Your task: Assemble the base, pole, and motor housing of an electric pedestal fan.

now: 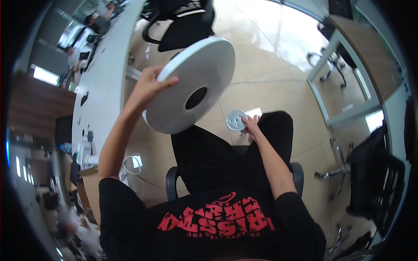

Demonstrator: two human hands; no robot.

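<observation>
A large white round disc (174,106) with a dark circle at its middle is raised, tilted, in front of me. Its left rim is gripped by my left hand (150,85), the thumb lying on the face towards me. Lower and to the right, above my knees, my right hand (251,125) is closed on a small pale round disc (236,120) with several holes. Just behind those fingers shows a small white patch (255,112); I cannot tell whether it is held. Most of the right fingertips are hidden.
A long white desk (102,74) runs along my left, with small dark items and a white cable (130,165) beside it. Ahead is a black office chair (187,26). On the right are a wood-topped table (370,61) and another black chair (374,174). People sit far left.
</observation>
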